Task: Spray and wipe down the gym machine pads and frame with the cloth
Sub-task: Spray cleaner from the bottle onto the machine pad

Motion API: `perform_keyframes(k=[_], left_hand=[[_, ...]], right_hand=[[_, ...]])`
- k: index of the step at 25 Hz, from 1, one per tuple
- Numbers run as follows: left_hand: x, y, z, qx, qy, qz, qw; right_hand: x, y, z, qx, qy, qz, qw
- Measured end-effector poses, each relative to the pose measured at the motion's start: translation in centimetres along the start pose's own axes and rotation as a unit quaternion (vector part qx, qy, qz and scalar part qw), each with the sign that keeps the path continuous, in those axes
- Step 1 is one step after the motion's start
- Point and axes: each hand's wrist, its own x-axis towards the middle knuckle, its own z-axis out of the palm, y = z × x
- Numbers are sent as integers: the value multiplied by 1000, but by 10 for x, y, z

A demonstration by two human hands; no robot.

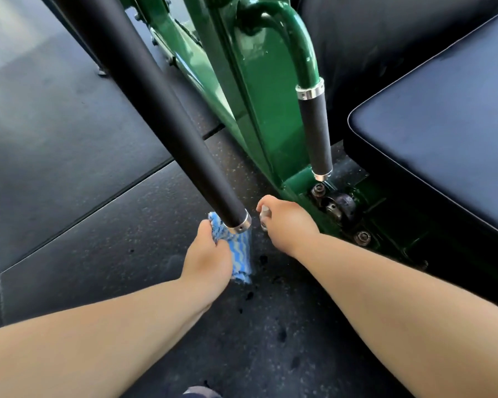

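Note:
My left hand [209,255] grips a blue striped cloth [239,254] bunched under the chrome end of a long black foam handle bar [156,110]. My right hand [285,222] is curled round a small white spray bottle [263,214], mostly hidden by the fingers, low beside the green frame [259,110]. A second black grip [315,133] with chrome rings hangs from a curved green tube. The dark blue seat pad [443,139] lies at the right.
Black rubber floor tiles [69,168] fill the left and bottom, with dark wet spots [282,336] below my hands. Bolts and a pivot joint [339,208] sit at the frame's base. A shoe tip [202,393] shows at the bottom edge.

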Motion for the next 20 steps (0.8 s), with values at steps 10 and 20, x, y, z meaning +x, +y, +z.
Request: perform_keyframes(k=[10,20], left_hand=[[-91,127,71,-96,-89,204,970],[-182,354,201,-208,-205,395,871]], right_hand=[[-86,46,-187,64,-11,10,998],[-273,153,-333,427,387,91,812]])
